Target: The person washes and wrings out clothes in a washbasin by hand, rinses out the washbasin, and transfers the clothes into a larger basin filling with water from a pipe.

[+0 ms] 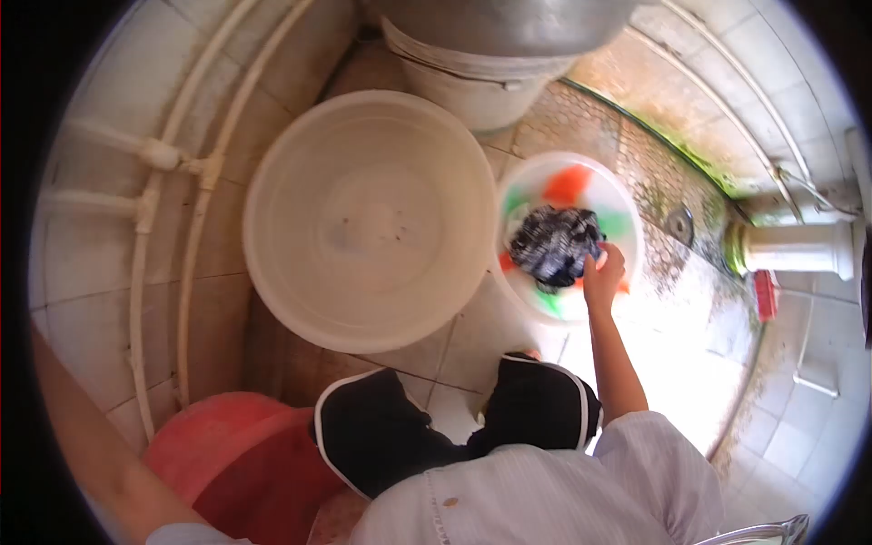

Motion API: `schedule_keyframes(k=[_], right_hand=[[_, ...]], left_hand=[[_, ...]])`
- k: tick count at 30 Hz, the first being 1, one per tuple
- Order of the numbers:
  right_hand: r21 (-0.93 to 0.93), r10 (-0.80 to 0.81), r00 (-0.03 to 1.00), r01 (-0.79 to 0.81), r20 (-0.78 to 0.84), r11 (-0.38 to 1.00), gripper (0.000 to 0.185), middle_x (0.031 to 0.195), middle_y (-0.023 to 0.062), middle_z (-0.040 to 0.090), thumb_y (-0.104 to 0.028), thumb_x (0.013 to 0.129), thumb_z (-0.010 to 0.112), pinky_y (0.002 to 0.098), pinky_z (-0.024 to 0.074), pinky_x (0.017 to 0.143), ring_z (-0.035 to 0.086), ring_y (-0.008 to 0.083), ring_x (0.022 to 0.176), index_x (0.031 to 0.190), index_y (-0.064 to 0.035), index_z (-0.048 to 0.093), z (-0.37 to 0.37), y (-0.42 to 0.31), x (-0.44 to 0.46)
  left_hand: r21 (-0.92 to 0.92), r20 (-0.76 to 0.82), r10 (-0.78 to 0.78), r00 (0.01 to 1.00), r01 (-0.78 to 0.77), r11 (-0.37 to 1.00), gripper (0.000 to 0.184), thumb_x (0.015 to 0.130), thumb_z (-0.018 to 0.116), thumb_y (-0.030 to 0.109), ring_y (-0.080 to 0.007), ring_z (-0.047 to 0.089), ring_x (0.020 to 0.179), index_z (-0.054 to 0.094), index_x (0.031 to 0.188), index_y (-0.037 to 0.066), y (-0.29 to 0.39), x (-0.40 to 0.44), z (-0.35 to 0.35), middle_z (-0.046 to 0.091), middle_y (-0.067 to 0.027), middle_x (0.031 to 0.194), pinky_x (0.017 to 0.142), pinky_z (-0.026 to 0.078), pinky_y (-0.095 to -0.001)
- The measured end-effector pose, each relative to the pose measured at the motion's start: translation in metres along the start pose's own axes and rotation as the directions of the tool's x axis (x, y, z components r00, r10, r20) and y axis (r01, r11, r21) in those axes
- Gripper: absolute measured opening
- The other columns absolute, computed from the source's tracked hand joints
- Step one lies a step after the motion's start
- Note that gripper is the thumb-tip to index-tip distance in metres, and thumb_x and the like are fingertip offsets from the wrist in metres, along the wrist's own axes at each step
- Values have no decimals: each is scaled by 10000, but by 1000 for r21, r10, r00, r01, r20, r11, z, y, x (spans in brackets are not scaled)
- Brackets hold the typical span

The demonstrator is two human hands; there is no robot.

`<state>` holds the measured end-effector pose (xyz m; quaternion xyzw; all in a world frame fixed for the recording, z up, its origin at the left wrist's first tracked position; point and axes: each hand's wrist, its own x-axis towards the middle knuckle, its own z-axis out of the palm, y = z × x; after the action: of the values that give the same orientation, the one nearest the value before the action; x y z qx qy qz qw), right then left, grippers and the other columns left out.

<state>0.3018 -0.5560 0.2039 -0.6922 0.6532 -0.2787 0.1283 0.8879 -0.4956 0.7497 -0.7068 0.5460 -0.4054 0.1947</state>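
Note:
My right hand [605, 274] is at the right edge of a bunched black-and-white patterned cloth [554, 243], its fingers closed on the edge. A bit of blue shows by the fingertips. The cloth lies in a small white basin [565, 313] with orange and green patches. Of my left arm [100, 454], only the forearm shows at the left edge; the hand is out of view.
A large white tub [363, 341] stands left of the small basin. Behind are a white bucket [472, 95] and a metal pot [509, 27]. A red tub [209, 436] sits at lower left. Pipes [150, 272] run along the left wall; a drain [678, 225] lies right.

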Motion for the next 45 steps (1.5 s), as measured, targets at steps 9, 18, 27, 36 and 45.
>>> schedule_keyframes(k=[9, 18, 27, 36, 45], right_hand=[[178, 870, 478, -873, 124, 454, 677, 1251, 128, 435, -278, 725, 663, 504, 387, 873, 420, 320, 1142, 1287, -100, 331, -21, 74, -67], [622, 508, 429, -722, 747, -304, 670, 1261, 131, 415, 0, 704, 407, 416, 398, 944, 483, 296, 1103, 1348, -152, 307, -14, 75, -95], [565, 596, 468, -825, 653, 29, 727, 1103, 153, 534, 2, 693, 425, 287, 456, 766, 540, 200, 901, 1384, -160, 267, -152, 1, -45], [476, 626, 412, -877, 662, 74, 752, 1046, 211, 574, 13, 702, 414, 200, 426, 589, 477, 99, 646, 1403, -164, 205, -225, -50, -30], [418, 691, 397, -896, 604, 150, 737, 1061, 154, 577, 13, 687, 455, 200, 432, 569, 487, 89, 666, 1379, -149, 261, -259, -119, -27]], left_hand=[[96, 79, -506, 859, 498, 862, 553, 835, 397, 534, -318, 513, 1051, 561, 1110, 83, 39, 13, -20, 550, -155, 1146, 884, 394, -430], [-200, -619, 110, 778, -291, 935, 427, 824, 537, 455, -312, 479, 978, 533, 1115, 142, 221, -9, -1, 519, -151, 1054, 853, 391, -451], [-999, 46, 402, 915, 34, 37, 515, 765, 603, 117, -316, 450, 1113, 409, 1238, 54, 436, -75, -23, 447, -157, 1213, 970, 338, -381], [-812, 307, 653, 692, 549, -200, 939, 708, 689, 395, -375, 229, 1289, 169, 1347, -56, 603, -134, -39, 241, -288, 1358, 1058, 220, -402], [-589, 245, 886, 393, 786, -186, 912, 590, 742, 429, -337, 517, 1042, 316, 1326, 101, 578, -164, -46, 515, -203, 1150, 898, 421, -379]])
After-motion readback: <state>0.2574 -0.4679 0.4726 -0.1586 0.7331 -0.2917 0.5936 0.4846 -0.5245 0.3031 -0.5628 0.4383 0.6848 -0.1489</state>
